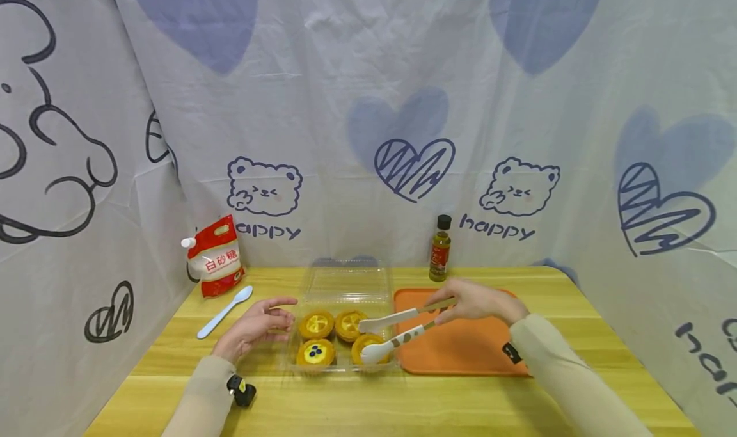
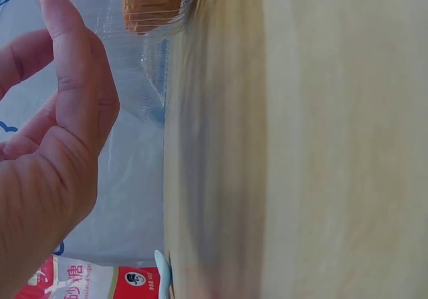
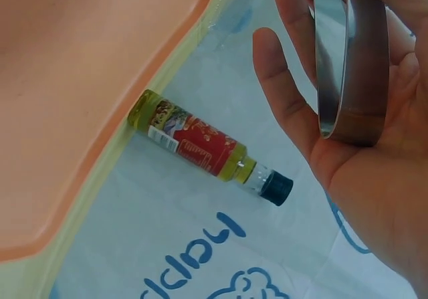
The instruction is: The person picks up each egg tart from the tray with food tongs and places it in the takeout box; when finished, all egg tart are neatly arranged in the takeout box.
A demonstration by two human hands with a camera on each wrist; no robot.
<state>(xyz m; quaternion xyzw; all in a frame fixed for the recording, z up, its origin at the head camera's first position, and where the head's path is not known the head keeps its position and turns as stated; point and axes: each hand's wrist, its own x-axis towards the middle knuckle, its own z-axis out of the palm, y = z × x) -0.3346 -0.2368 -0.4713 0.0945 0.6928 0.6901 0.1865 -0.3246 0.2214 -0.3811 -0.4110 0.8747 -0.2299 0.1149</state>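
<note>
My right hand holds a pair of tongs by its metal handle, whose bent end shows against the palm in the right wrist view. The two white tong arms are spread, their tips over the egg tarts on the right side of a clear plastic box. Inside the box sit several tarts; the front left tart bears dark berries, and the back left tart has a yellow top. Beside the box's left wall, my left hand hovers with fingers loosely bent and nothing in them.
Behind the box its clear lid stands raised. An orange tray lies to the right, under my right hand. A bottle of oil stands at the table's back edge. At the far left are a sugar bag and a light blue spoon.
</note>
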